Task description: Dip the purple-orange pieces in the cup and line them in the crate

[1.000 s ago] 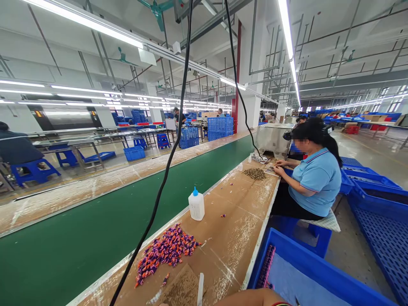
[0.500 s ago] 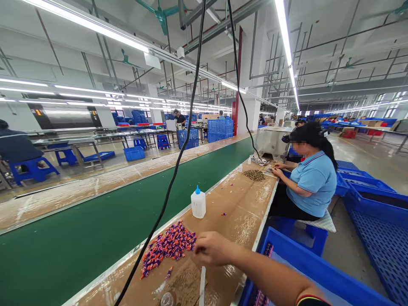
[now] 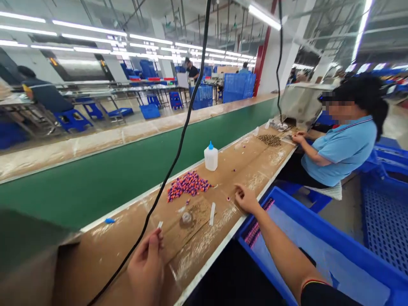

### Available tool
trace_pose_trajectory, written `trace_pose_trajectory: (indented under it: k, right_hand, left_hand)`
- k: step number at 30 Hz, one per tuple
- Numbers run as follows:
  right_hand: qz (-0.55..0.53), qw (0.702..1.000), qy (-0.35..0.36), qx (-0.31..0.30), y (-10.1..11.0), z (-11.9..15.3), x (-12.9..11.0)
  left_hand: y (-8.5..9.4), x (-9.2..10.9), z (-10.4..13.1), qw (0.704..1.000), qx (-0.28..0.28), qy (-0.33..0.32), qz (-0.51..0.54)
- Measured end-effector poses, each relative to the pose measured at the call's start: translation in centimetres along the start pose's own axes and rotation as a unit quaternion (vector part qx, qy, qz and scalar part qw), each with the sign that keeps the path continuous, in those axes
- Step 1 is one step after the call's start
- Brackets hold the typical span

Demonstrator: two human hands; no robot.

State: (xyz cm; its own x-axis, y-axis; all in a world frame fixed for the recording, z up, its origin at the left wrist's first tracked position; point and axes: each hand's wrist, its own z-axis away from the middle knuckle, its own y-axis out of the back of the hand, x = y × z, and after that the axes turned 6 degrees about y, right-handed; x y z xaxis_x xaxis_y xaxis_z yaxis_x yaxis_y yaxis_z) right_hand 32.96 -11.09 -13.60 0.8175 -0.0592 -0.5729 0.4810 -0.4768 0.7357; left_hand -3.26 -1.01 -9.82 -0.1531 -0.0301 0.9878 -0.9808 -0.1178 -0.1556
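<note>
My left hand (image 3: 147, 260) is closed in a pinch on a small white strip (image 3: 160, 224) above the near part of the brown worktop. Further along, my right hand (image 3: 246, 199) has loosely curled fingers with a gap between them, and nothing shows in it. Just left of its fingertips lies one small orange-and-purple piece (image 3: 228, 199). A pile of similar pieces (image 3: 188, 185) spreads between the hands, toward the belt. Near it are a small round clear dish (image 3: 186, 218), a flat white strip (image 3: 212, 213) and a white bottle (image 3: 211, 158) with a blue tip.
A black cable (image 3: 188, 123) hangs across the view. The green conveyor belt (image 3: 105, 174) runs beyond the worktop. A blue cap-like piece (image 3: 110, 221) lies at the left. Under my right arm stands a blue crate (image 3: 357, 259). A co-worker in a blue shirt (image 3: 347, 142) sits further along.
My view has tilted down and shifted. My left hand with the white strip has come into view. My right hand has moved away from the pile to the right, its fingers loosened.
</note>
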Motion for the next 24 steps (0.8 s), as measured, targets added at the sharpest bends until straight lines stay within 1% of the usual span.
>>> trace_pose_trajectory:
  k: [1,3,5,9,12,14,16,18,20,21,22,24]
  right_hand:
    - [-0.011,0.999,-0.026,0.023,-0.1,0.4,0.5]
    - [-0.034,0.997,-0.051,0.044,0.0,0.8,0.9]
    - [-0.058,0.997,-0.04,0.037,0.2,0.9,0.7]
    - [-0.096,0.995,0.006,0.014,0.3,0.4,-0.8]
    - [-0.121,0.993,0.004,0.014,0.1,-0.2,-1.2]
    - [-0.138,0.99,-0.026,0.027,0.5,-0.3,-0.3]
    - [-0.144,0.984,-0.083,0.065,1.8,0.4,1.9]
    - [-0.128,0.971,-0.16,0.125,4.0,2.1,4.7]
    - [-0.09,0.95,-0.242,0.177,6.4,4.9,7.6]
    - [-0.07,0.939,-0.281,0.185,7.4,6.7,8.7]
    - [-0.052,0.93,-0.316,0.179,8.1,8.6,9.7]
    - [-0.022,0.919,-0.372,0.125,8.5,12.3,10.8]
  left_hand:
    - [-0.1,0.0,0.0,1.0,0.016,0.016,0.02]
    - [-0.4,0.2,0.1,0.999,0.014,0.038,0.031]
    - [-0.7,0.5,0.2,0.999,0.0,0.044,0.023]
    - [-0.8,0.6,0.3,0.999,-0.013,0.038,0.001]
    - [-0.9,0.7,0.2,0.999,-0.012,0.025,-0.016]
    - [-1.1,0.8,0.2,1.0,-0.011,0.021,-0.018]
    - [-1.4,1.1,0.4,1.0,-0.012,0.02,-0.019]
    - [-1.8,1.6,0.6,1.0,-0.006,0.02,-0.018]
    - [-2.1,2.0,0.7,1.0,0.002,0.024,-0.015]
    - [-2.2,2.2,0.8,1.0,0.008,0.026,-0.012]
    - [-2.3,2.3,0.8,1.0,0.014,0.025,-0.008]
    - [-2.5,2.5,0.9,1.0,0.023,0.02,-0.005]
